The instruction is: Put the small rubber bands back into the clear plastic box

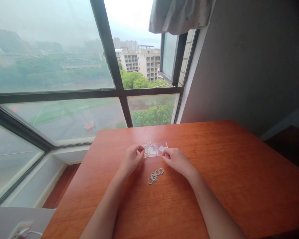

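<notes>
A small clear plastic box (pixel 152 153) lies opened out on the wooden table, its see-through lid (pixel 161 145) folded to the right. Small gold and silvery pieces (pixel 147 152) fill its left part; they are too tiny to name. My left hand (pixel 133 160) is closed at the box's left edge, thumb and fingers together. At the lid's lower right corner, my right hand (pixel 176 160) has its fingers pinched on the edge. Several grey metal rings (pixel 153 176) lie in a slanting, partly overlapping row nearer to me, between my forearms.
The reddish-brown table (pixel 226 172) reaches up to a large dark-framed window (pixel 122 91). One window sash stands open beneath a bunched curtain (pixel 179 16). A grey wall is on the right. A wall socket (pixel 22 229) with a white cable sits at lower left.
</notes>
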`<control>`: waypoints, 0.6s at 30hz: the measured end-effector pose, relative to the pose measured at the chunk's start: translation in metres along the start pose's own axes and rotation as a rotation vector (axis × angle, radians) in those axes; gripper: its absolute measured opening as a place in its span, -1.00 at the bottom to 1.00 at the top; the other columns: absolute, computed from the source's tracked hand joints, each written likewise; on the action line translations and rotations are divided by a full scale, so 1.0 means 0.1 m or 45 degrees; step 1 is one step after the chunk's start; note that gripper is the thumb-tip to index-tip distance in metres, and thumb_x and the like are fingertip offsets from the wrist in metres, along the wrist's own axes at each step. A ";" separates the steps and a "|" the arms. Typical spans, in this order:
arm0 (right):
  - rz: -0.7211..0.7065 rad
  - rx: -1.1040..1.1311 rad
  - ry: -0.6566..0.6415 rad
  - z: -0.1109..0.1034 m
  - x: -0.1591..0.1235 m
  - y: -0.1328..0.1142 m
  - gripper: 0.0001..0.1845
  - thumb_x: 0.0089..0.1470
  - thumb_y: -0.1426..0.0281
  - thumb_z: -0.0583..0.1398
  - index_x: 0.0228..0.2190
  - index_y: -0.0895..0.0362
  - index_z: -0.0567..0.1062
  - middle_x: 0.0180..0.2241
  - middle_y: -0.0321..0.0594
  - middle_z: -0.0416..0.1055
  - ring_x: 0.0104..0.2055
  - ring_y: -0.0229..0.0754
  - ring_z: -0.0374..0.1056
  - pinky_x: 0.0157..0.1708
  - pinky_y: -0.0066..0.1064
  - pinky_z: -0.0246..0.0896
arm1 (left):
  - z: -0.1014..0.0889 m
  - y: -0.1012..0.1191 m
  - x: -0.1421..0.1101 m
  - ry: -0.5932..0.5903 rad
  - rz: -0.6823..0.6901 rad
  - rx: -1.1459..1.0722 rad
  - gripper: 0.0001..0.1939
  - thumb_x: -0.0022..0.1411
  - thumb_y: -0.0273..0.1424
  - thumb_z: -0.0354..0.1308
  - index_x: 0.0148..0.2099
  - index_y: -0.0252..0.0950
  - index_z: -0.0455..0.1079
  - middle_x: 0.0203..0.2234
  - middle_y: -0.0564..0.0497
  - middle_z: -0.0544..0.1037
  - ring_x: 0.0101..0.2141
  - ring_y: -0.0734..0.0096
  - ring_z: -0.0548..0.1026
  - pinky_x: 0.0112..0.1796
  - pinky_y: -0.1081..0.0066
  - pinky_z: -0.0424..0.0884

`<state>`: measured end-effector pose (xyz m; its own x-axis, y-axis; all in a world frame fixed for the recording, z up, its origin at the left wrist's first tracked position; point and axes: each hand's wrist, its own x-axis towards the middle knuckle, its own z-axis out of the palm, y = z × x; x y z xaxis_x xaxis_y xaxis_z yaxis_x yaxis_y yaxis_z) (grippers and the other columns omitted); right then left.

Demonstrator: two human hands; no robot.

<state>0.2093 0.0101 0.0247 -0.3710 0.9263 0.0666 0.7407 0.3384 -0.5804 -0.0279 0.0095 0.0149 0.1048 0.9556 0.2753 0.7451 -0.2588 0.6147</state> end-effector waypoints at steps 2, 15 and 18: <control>-0.004 0.028 -0.072 -0.01 -0.02 0.00 -0.87 0.05 0.41 0.15 -0.43 0.11 0.51 -0.49 -0.29 0.45 -0.44 -0.27 0.30 -0.43 -0.50 0.00 | 0.03 -0.01 -0.01 -0.022 0.024 0.008 -0.87 0.18 -0.39 0.07 -0.31 -0.25 0.45 -0.44 0.05 0.51 -0.47 0.45 0.40 -0.42 0.49 0.28; -0.084 0.262 -0.407 0.00 -0.07 -0.04 -0.88 -0.11 0.49 0.23 -0.41 0.14 0.52 -0.54 -0.39 0.38 -0.50 -0.35 0.25 -0.51 -0.56 0.03 | 0.02 0.02 -0.02 -0.021 0.050 0.030 -0.84 0.22 -0.39 0.04 -0.26 -0.26 0.45 -0.41 0.03 0.50 -0.42 0.44 0.40 -0.38 0.47 0.28; -0.124 0.264 -0.409 0.03 -0.07 -0.08 -0.89 -0.11 0.44 0.27 -0.41 0.13 0.53 -0.55 -0.41 0.37 -0.50 -0.36 0.23 -0.51 -0.56 0.02 | 0.04 0.03 -0.02 -0.034 0.055 0.016 -0.84 0.21 -0.40 0.04 -0.27 -0.27 0.45 -0.41 0.03 0.50 -0.43 0.44 0.40 -0.39 0.46 0.28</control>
<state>0.2043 0.0008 0.0263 -0.6145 0.7814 -0.1088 0.5768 0.3508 -0.7377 -0.0233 0.0068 0.0136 0.1545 0.9470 0.2818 0.7479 -0.2984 0.5929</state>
